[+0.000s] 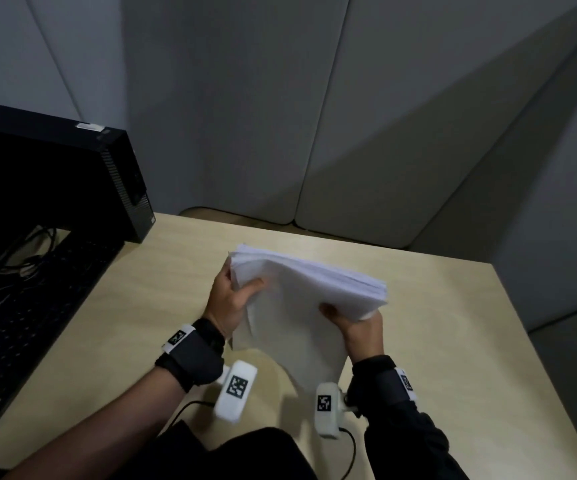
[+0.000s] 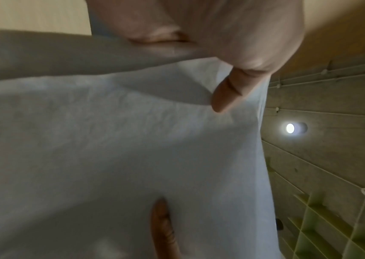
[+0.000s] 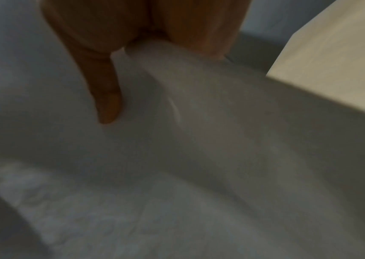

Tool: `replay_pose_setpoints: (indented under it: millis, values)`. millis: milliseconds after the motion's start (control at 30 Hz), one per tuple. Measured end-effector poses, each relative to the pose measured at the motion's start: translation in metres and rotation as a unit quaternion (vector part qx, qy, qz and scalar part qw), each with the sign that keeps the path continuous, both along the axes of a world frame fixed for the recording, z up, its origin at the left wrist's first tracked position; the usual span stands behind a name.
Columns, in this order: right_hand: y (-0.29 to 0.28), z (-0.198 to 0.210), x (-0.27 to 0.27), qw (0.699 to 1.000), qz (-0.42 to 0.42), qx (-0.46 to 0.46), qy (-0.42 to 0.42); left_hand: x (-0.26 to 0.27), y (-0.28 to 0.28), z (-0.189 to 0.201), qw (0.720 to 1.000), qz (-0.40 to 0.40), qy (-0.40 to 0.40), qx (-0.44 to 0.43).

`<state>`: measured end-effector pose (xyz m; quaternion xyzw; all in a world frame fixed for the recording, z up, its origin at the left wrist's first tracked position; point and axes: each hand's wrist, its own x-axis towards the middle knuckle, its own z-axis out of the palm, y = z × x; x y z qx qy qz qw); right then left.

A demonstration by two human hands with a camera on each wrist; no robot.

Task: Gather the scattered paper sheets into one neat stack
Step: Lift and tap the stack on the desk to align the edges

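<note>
A thick bundle of white paper sheets [image 1: 301, 299] is held on edge above the light wooden desk [image 1: 436, 341], leaning toward me. My left hand [image 1: 235, 299] grips its left side, thumb on the near face. My right hand [image 1: 356, 320] grips the right lower corner, thumb on top. In the left wrist view the thumb [image 2: 225, 94] presses on the paper [image 2: 110, 149]. In the right wrist view the thumb [image 3: 108, 101] lies on the blurred sheets [image 3: 199, 157]. The fingers behind the stack are hidden.
A black computer tower [image 1: 72, 168] stands at the desk's back left, with a black keyboard [image 1: 27, 327] and cables in front of it. Grey padded panels [image 1: 349, 116] wall the desk's far side. The desk's right edge [image 1: 536, 348] drops to the floor.
</note>
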<state>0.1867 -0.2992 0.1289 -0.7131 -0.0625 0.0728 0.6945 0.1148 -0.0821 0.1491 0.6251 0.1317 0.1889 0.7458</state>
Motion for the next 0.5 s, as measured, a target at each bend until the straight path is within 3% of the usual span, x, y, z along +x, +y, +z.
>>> replay_pose_setpoints:
  millis: [267, 433, 500]
  values:
    - [0.012, -0.011, -0.010, 0.999, 0.003, -0.052, -0.005, 0.004, 0.010, -0.002, 1.000, 0.005, 0.008, -0.017]
    - [0.017, -0.001, -0.003, 0.999, -0.029, 0.010, 0.010, 0.005, 0.008, -0.003, 0.998, 0.028, 0.019, -0.045]
    - [0.016, 0.008, 0.000, 0.999, -0.030, 0.029, -0.026, 0.005, 0.007, 0.005, 0.999, 0.031, 0.002, -0.042]
